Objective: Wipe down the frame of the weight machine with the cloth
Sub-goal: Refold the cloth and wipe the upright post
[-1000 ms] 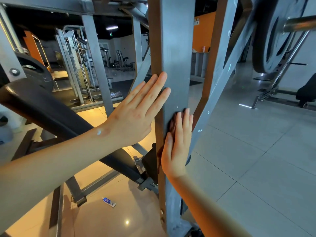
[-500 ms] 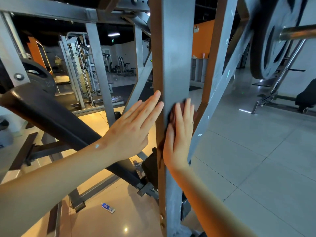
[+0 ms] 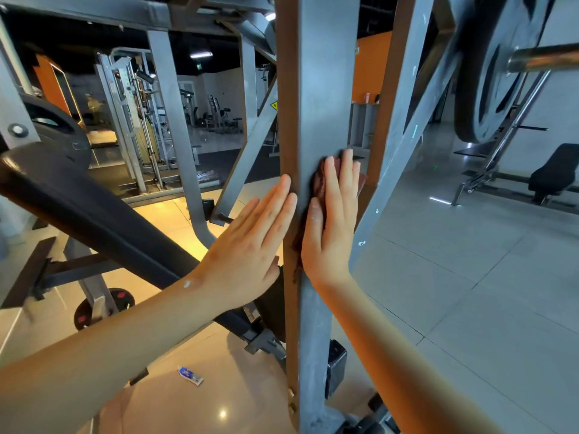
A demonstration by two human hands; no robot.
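Note:
A grey upright post [image 3: 322,89] of the weight machine frame runs down the middle of the view, with a brown left face. My right hand [image 3: 332,220] lies flat on the post's front face, fingers straight, and presses a dark red cloth [image 3: 319,180] against it. The cloth shows above and left of the fingers. My left hand [image 3: 253,245] has its fingers straight, and the fingertips touch the post's brown left face.
A black padded arm [image 3: 94,208] slants across the left. A weight plate [image 3: 488,73] on a bar hangs at the upper right. A diagonal grey brace [image 3: 407,145] stands right of the post. A small tube [image 3: 190,375] lies on the tiled floor.
My right hand has slid the cloth up the post. My left hand has shifted a little lower on the post's left face.

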